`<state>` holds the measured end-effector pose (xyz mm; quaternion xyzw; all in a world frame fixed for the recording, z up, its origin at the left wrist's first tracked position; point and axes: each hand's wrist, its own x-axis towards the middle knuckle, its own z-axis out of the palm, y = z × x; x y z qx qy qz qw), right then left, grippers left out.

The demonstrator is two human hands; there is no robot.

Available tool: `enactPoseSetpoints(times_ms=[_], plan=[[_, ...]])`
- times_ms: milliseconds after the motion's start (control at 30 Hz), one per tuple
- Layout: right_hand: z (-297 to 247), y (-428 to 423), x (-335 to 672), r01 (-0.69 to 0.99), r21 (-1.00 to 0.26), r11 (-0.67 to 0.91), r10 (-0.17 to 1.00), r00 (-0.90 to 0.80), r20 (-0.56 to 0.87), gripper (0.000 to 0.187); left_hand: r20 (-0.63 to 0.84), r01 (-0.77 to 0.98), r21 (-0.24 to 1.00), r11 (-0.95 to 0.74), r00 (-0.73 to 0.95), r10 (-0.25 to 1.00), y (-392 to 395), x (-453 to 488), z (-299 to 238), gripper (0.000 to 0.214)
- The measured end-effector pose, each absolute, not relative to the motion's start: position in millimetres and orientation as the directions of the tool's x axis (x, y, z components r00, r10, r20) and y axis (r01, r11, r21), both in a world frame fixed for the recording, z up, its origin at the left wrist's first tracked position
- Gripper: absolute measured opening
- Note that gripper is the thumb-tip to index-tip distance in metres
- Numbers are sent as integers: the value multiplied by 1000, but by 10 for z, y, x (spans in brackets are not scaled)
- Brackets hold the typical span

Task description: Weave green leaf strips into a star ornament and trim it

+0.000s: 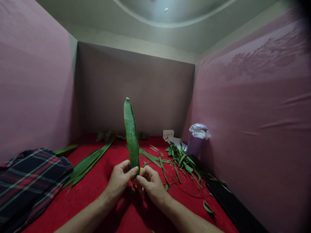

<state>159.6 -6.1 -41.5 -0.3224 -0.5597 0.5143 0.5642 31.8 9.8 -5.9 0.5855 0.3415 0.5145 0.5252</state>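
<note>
A long green leaf (pixel 131 132) stands upright in front of me, its tip curled over at the top. My left hand (pixel 119 179) pinches its lower end between thumb and fingers. My right hand (pixel 151 183) is closed on the same lower end from the right, fingertips touching the left hand's. Both hands hover above the red cloth (pixel 102 194) that covers the surface. What lies under my fingers is hidden.
Long green leaves (pixel 88 163) lie to the left. Several cut leaf strips (pixel 181 160) are scattered to the right. A purple container with a plastic bag (pixel 197 139) stands by the right wall. A plaid cloth (pixel 29 179) lies at left, a dark flat object (pixel 230 205) at right.
</note>
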Motion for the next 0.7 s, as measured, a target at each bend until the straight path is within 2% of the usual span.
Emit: enactPoseSetpoints(times_ms=[700], plan=[[-400,-92,1602,-69,-951,300,940,-147,308,25,155,-241,967,-80,312,937,97,317,-114,22]])
